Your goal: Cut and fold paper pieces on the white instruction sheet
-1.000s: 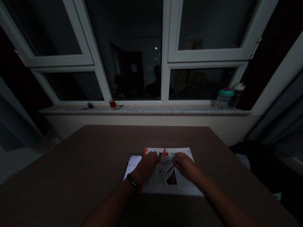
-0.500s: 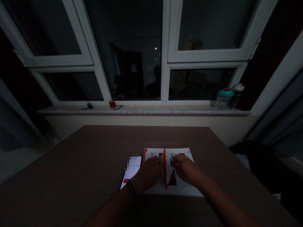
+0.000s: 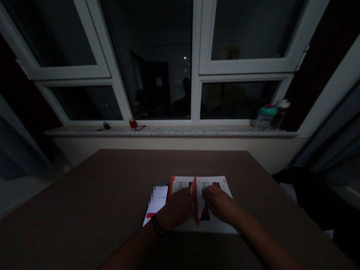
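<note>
In the head view, the left hand (image 3: 176,207) and the right hand (image 3: 218,203) lie palm down and open on a printed sheet (image 3: 210,226), gripping nothing closed between fingers and thumb. The sheet lies flat toward the near edge of a dark brown table (image 3: 84,195), centred slightly right, and carries small text, pictures and orange-red edging. A narrow orange-red fold (image 3: 195,200) stands up along its middle, running from far to near between the hands, with each hand's fingers just beside it. A black band (image 3: 156,226) circles the left wrist. Just left of the sheet, a smartphone (image 3: 156,205) lies with its lit screen up, close beside the left hand, its display showing digits and a red button. Beyond the table, a speckled stone window sill (image 3: 168,131) holds a glass jar with a teal lid (image 3: 266,118) and a bottle (image 3: 279,118) at right, and a small red object (image 3: 133,123) and a small black object (image 3: 106,126) at left.
</note>
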A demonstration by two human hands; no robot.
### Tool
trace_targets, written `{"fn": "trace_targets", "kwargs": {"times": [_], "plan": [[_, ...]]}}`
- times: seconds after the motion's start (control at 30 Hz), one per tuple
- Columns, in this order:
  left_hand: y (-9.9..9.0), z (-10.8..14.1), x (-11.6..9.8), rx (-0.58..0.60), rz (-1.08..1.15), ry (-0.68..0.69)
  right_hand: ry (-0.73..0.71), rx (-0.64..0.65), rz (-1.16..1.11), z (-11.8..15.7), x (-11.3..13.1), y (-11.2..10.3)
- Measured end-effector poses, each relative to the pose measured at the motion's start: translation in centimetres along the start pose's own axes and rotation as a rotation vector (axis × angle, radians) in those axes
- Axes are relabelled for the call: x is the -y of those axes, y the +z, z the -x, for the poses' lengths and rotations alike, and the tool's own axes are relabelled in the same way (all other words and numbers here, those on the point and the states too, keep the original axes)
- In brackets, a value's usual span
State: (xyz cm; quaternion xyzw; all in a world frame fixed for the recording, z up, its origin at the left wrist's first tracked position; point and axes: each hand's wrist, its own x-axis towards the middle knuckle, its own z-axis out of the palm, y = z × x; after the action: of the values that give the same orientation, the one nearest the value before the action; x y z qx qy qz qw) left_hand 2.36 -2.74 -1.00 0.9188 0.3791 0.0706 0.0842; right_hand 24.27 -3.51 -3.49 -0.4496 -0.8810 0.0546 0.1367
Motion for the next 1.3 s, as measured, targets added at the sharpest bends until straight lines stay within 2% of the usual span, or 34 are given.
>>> {"fn": "trace_targets", "kwargs": {"times": [0.17,0.43,0.6,0.8,1.13,1.3], "plan": [[-0.1,0.1,-0.3,0.052,-0.058,-0.066,0.01,0.057,0.057,0.0,0.9,-0.3],[0.8,-0.1,-0.4,0.009,-0.119,-0.121,0.008,0.004,0.017,-0.1,0.6,0.2],[1.5,-0.2,0.3,-0.07,-0.068,-0.039,-0.012,-0.002,-0.112,-0.4,0.6,0.3],[1.3,-0.1,0.6,-0.018,0.018,0.01,-0.005,-0.029,-0.127,-0.3,-0.3,0.7],[1.1,-0.1,0.5,-0.035,-0.009,-0.094,0.197,-0.082,-0.03,0.1,-1.9,0.0],[1.2,-0.2,0.3,-0.027,-0.012,-0.087,0.107,-0.088,-0.08,0.1,-1.1,-0.1]]}}
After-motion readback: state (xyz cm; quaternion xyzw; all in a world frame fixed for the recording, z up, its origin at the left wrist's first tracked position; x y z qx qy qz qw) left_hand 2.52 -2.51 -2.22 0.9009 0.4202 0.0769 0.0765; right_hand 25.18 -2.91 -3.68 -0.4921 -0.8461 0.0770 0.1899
